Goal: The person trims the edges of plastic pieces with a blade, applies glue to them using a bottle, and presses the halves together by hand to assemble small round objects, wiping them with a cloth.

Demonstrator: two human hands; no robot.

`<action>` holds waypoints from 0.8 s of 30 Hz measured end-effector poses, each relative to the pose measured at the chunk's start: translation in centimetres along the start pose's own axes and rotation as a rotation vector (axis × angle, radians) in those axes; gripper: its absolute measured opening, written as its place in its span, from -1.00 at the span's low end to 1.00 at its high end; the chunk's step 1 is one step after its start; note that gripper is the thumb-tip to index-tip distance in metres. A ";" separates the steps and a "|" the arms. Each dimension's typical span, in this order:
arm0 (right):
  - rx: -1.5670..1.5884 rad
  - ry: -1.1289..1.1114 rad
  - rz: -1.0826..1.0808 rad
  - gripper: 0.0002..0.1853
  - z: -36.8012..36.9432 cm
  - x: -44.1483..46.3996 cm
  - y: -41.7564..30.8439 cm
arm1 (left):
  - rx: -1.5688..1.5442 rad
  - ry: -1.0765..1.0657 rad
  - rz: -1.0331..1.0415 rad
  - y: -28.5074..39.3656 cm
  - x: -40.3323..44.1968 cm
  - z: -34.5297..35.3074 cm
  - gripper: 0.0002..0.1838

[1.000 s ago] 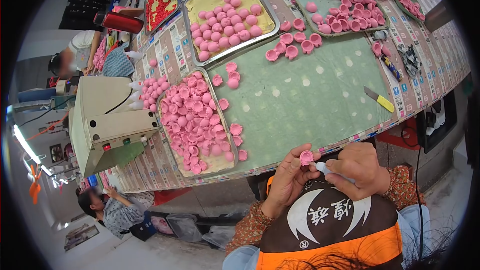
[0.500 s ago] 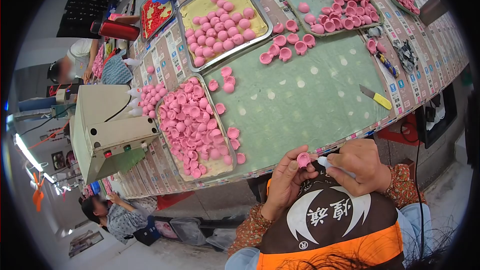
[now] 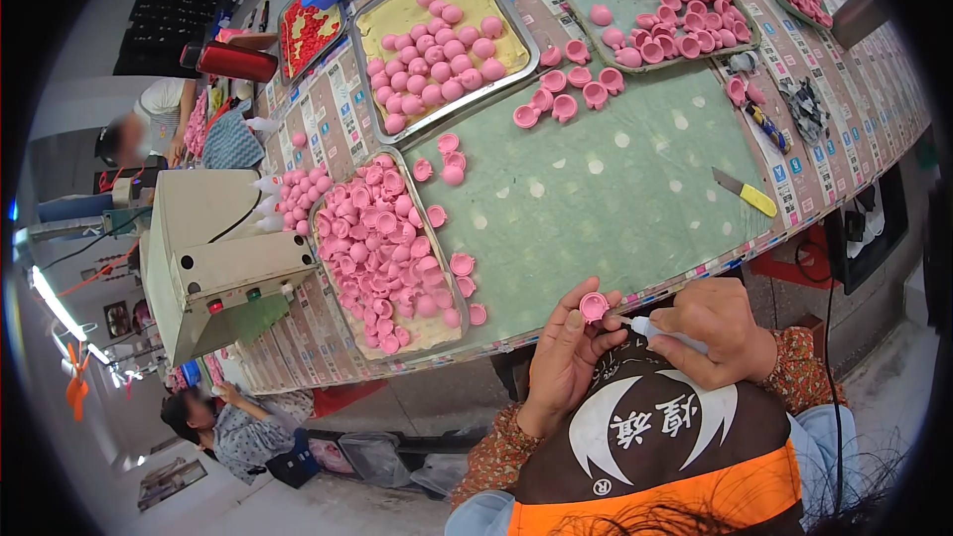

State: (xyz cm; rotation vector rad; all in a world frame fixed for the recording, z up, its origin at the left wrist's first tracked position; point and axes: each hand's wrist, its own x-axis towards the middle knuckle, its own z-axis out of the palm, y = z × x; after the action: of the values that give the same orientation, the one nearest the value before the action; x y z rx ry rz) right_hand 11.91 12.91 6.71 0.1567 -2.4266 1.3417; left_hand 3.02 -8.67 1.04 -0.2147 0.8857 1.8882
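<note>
Near the table's front edge, my left hand (image 3: 568, 349) pinches a small pink cup-shaped piece (image 3: 594, 308), its hollow side facing up. Just to the right, my right hand (image 3: 707, 330) is closed around a small white bottle (image 3: 650, 329), whose thin tip points at my left fingers beside the cup. Similar pink pieces fill a tray (image 3: 444, 338) on the left, and a few lie along its right rim. A green mat (image 3: 596, 208) covers the table beyond my hands.
A yellow-handled cutter (image 3: 758, 201) lies at the right. Trays of pink balls (image 3: 437, 55) and pink cups (image 3: 685, 15) stand at the back. A beige machine (image 3: 213, 248) is at the left, a red cylinder (image 3: 236, 62) behind it. Two people are seated or standing farther left.
My left hand and the pink cup have shifted slightly left, away from the bottle. More of the bottle's thin tip shows now. The table appears shifted slightly through a small camera movement.
</note>
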 end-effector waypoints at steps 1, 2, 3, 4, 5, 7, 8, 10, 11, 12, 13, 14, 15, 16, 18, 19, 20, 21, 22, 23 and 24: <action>0.031 0.010 -0.005 -0.72 0.1 -0.1 0.1 | 0.000 0.002 0.001 0.0 0.0 0.0 -0.45; 0.033 0.008 -0.006 -0.72 0.0 0.0 0.0 | -0.021 0.000 -0.006 0.0 0.0 0.1 -0.45; 0.032 0.001 -0.003 -0.72 -0.2 0.1 -0.1 | -0.041 -0.003 -0.012 0.0 0.0 0.1 -0.44; 0.030 -0.005 0.000 -0.72 -0.3 0.2 -0.2 | -0.042 -0.002 -0.011 0.0 0.0 0.0 -0.44; 0.031 -0.006 -0.001 -0.72 -0.2 0.1 -0.1 | -0.045 -0.018 -0.009 0.0 0.0 -0.1 -0.45; 0.036 -0.008 -0.004 -0.71 -0.2 0.0 -0.1 | -0.047 -0.034 -0.006 0.0 0.0 -0.1 -0.45; 0.036 -0.008 -0.005 -0.71 -0.1 0.1 0.0 | -0.058 -0.028 0.004 -0.1 0.0 -0.1 -0.45; 0.061 0.016 -0.028 -0.69 0.2 0.1 0.1 | -0.068 -0.022 0.014 -0.1 0.1 -0.1 -0.44; 0.061 0.016 -0.027 -0.69 0.4 0.0 0.2 | -0.057 -0.027 0.016 -0.1 0.1 -0.1 -0.44; 0.066 0.018 -0.032 -0.69 0.5 0.0 0.3 | -0.045 -0.033 0.018 -0.1 0.1 -0.1 -0.44; 0.070 0.018 -0.036 -0.69 0.5 0.0 0.3 | -0.045 -0.033 0.018 -0.1 0.1 -0.1 -0.44; 0.070 0.018 -0.036 -0.69 0.6 0.0 0.3 | -0.047 -0.042 0.022 -0.1 0.1 -0.2 -0.45; 0.071 0.016 -0.037 -0.69 0.7 0.0 0.3 | -0.048 -0.050 0.026 -0.2 0.0 -0.2 -0.45; 0.071 0.015 -0.037 -0.69 0.7 0.0 0.4 | -0.049 -0.050 0.026 -0.2 0.0 -0.2 -0.45; 0.064 0.019 -0.043 -0.69 0.9 0.0 0.4 | -0.047 -0.054 0.035 -0.2 0.0 -0.2 -0.45; 0.055 0.023 -0.048 -0.69 1.0 0.0 0.5 | -0.047 -0.054 0.035 -0.3 0.0 -0.2 -0.45; 0.056 0.022 -0.048 -0.69 1.0 0.1 0.5 | -0.040 -0.040 0.037 -0.3 0.0 -0.3 -0.46; 0.051 0.021 -0.048 -0.69 0.9 0.1 0.4 | -0.032 -0.027 0.038 -0.3 0.0 -0.3 -0.46; 0.046 0.020 -0.049 -0.69 0.9 0.2 0.4 | -0.032 -0.027 0.038 -0.3 0.0 -0.3 -0.46; 0.045 0.020 -0.049 -0.69 0.9 0.1 0.4 | -0.033 -0.024 0.040 -0.3 0.0 -0.2 -0.46; 0.037 0.020 -0.042 -0.69 0.9 0.1 0.5 | -0.033 -0.020 0.043 -0.4 -0.1 -0.2 -0.46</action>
State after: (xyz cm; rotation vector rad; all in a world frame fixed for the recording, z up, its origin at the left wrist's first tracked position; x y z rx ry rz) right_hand 11.49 12.43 5.93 0.2024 -2.3701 1.3634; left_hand 3.30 -8.76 0.74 -0.1981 0.8517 1.9427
